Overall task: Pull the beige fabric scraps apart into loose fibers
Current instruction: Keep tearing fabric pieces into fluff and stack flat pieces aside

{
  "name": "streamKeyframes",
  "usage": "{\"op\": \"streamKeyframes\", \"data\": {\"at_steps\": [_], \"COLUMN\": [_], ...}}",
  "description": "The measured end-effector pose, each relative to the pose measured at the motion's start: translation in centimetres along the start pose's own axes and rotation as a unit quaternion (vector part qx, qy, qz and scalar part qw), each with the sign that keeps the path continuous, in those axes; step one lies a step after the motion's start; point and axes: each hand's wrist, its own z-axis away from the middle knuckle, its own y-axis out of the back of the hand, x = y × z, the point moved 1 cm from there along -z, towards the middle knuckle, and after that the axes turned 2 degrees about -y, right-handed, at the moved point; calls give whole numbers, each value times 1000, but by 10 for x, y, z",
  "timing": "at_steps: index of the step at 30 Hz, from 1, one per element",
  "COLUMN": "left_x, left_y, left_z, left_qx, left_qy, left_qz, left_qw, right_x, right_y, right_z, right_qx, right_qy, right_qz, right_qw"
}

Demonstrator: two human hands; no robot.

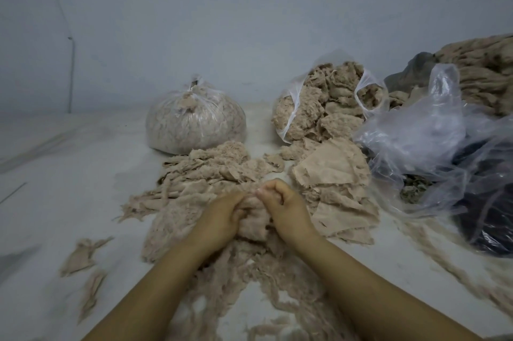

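**Fingers of both hands curled into one beige clump**

Fingers (266,193) of the right hand (286,210) are curled tight and pinch a wad of beige fabric scraps (254,222) at its top edge. The left hand (222,218) sits just beside it, at its 9 o'clock, with its own fingers bent into the same wad; the two hands nearly touch across the material. Both bare forearms reach in from 6 o'clock.

The wad belongs to a wide heap of beige scraps (200,174) spread over the pale floor (55,188), running from the hands toward 12 o'clock. Flatter, sheet-like pieces (333,168) lie stacked at 2 o'clock of the hands. Loose fibers (249,279) trail under and between the forearms toward 6 o'clock, and a few stray strips (80,254) lie well apart at 8 o'clock.

At 11 o'clock, behind the heap, stands a knotted clear bag (194,121) packed with pale fluff. At 1 o'clock an open clear bag (327,102) spills beige clumps toward the sheet-like pieces. At 3 o'clock crumpled clear plastic (422,129) lies over something dark (488,224), with a tall mound of brownish material (483,74) behind it against the blue-grey wall (194,21).
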Motion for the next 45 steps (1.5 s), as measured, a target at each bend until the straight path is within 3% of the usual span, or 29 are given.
{"op": "streamKeyframes", "data": {"at_steps": [6, 11, 15, 19, 21, 25, 28, 30, 33, 34, 38, 41, 43, 45], "left_x": [-4, -10, -5, 11, 3, -33, -30, -10, 21, 25, 15, -8, -9, 4], "left_y": [-1, 6, 8, 3, 3, 10, 9, 4, -4, -8, -15, -12, -11, -6], "left_z": [-6, -3, -3, -5, -6, 4, 4, 0, -9, -11, -13, -9, -7, -10], "left_qx": [2, 38, 95, 95, 81, 52, 36, 16, -56, -66, -9, 1, -42, -30], "left_qy": [-9, 45, 53, -36, -28, 132, 94, 43, 66, 66, 32, 57, 58, 75], "left_qz": [-130, -106, -90, -72, -107, -109, -124, -69, 148, 175, 15, -19, 26, 175], "left_qw": [991, 993, 990, 992, 991, 984, 987, 997, 985, 980, 999, 998, 997, 981], "right_x": [3, 4, 5, 5, 3, -4, -4, -3, -5, -6, -11, -12, -17, -20], "right_y": [16, 29, 33, 21, 25, 55, 58, 50, 43, 44, 60, 81, 84, 78], "right_z": [4, 5, 6, 10, 8, 0, 0, 1, 2, 1, -6, -11, -8, -4], "right_qx": [124, 205, 148, 16, 50, 176, 121, 66, 32, 44, 184, 238, 204, 169], "right_qy": [3, -24, -45, -79, -72, -60, -79, -103, -120, -116, -83, -70, -55, -19], "right_qz": [-20, -17, 34, 58, 26, -58, -90, -145, -195, -208, -247, -203, -147, -112], "right_qw": [992, 978, 987, 995, 996, 981, 985, 982, 973, 970, 948, 947, 966, 979]}}
